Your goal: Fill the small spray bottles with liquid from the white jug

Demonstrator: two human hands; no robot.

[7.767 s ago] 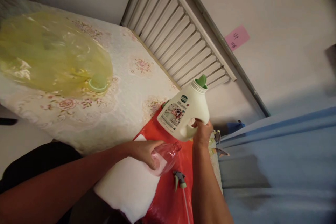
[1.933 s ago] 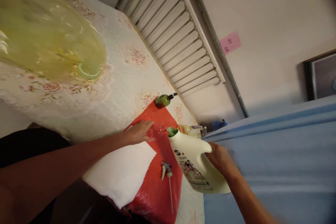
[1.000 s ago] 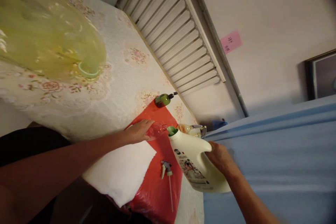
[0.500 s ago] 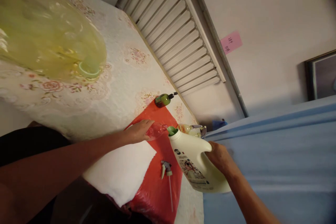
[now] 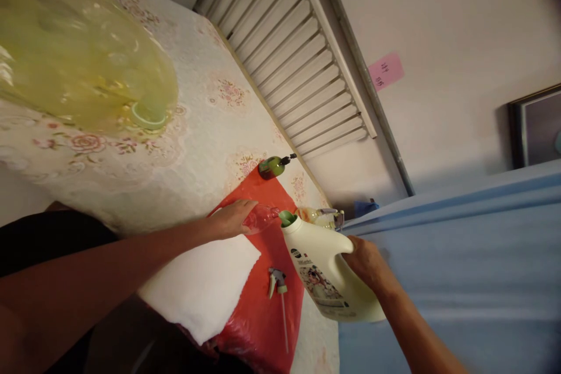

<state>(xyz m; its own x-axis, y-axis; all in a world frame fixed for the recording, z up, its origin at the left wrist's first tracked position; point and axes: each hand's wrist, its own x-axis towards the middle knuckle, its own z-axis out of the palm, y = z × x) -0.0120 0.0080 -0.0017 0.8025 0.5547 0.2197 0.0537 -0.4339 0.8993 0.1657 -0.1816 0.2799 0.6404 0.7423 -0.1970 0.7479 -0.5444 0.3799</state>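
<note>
My left hand (image 5: 233, 218) is closed around a clear plastic bottle (image 5: 262, 218) that stands over a red plastic sheet (image 5: 258, 315). Its narrow neck has no sprayer on it. By its handle, my right hand (image 5: 366, 260) grips a large pale jug (image 5: 326, 272) with a printed label. The jug leans so that its green-rimmed spout (image 5: 288, 219) meets or nearly meets the bottle's mouth; whether liquid flows cannot be seen. A trigger sprayer head (image 5: 277, 281) with a thin dip tube lies on the red sheet, beside a white cloth (image 5: 210, 280).
A green pump bottle (image 5: 272, 168) stands at the far end of the red sheet. Behind the jug are spray bottles (image 5: 309, 214). A big yellow plastic bag (image 5: 87, 52) occupies the floral tablecloth (image 5: 197, 87). A metal rack (image 5: 289, 41) borders the back; a blue curtain (image 5: 460, 263) hangs right.
</note>
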